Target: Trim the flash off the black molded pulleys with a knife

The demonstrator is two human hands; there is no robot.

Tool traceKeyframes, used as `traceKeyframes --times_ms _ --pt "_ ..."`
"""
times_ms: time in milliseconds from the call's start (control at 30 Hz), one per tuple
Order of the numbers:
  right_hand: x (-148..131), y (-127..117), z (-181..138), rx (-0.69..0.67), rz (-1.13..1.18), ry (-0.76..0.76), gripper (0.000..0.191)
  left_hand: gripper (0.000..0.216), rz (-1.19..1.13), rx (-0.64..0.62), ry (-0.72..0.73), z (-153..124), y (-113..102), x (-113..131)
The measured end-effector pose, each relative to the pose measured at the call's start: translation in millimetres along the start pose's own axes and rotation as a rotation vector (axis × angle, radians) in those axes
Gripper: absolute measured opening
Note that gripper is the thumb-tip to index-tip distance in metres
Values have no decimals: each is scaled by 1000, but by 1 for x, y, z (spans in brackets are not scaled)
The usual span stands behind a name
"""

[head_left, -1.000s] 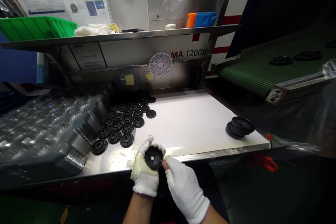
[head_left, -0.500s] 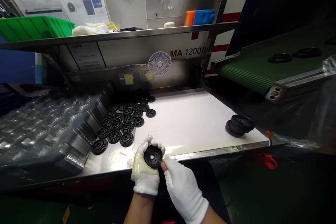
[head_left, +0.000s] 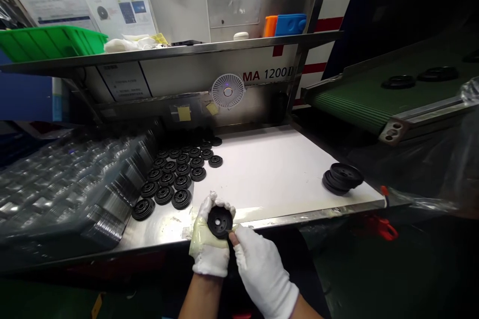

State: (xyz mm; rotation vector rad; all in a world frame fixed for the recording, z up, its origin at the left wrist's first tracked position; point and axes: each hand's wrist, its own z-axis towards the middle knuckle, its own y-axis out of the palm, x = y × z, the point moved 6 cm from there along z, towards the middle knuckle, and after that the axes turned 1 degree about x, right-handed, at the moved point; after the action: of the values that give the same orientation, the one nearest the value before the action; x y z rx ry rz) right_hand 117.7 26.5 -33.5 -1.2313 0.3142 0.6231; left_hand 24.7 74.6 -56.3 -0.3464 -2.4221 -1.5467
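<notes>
My left hand (head_left: pixel 208 246), in a white glove with a yellowish palm, is closed around a black wheel-shaped part (head_left: pixel 220 222). The part is tilted towards me, showing its round centre hole and dark recessed face. At its lower right rim is my right hand (head_left: pixel 262 269), also in a white glove, with the thumb tip bare. Its fingers are pinched together against the rim. Something thin and small seems to be between them, too small to name. Rows of similar black wheels (head_left: pixel 182 182) lie on the bench to the left.
A tall stack of clear plastic trays (head_left: pixel 108 199) fills the left side. Two larger black wheels (head_left: pixel 342 179) lie stacked on the white sheet (head_left: pixel 262 169) at right. Beyond is a green conveyor belt (head_left: pixel 359 104) carrying black parts. A small fan (head_left: pixel 228 91) and a shelf (head_left: pixel 224 46) are behind.
My left hand has shifted very slightly to the right, and the wheel has turned a little in it. My right hand stays pinched at the rim.
</notes>
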Motion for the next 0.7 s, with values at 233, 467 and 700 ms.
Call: traceKeyframes --times_ms 233,467,700 --pt "0 -4 3 2 18 -8 26 31 126 -84 3 -10 3 3" --pt "1 1 -3 -20 12 5 25 16 29 -39 70 -3 -2 1" --pt "0 -5 -1 24 28 -35 25 33 124 -87 -21 -9 -2 -1"
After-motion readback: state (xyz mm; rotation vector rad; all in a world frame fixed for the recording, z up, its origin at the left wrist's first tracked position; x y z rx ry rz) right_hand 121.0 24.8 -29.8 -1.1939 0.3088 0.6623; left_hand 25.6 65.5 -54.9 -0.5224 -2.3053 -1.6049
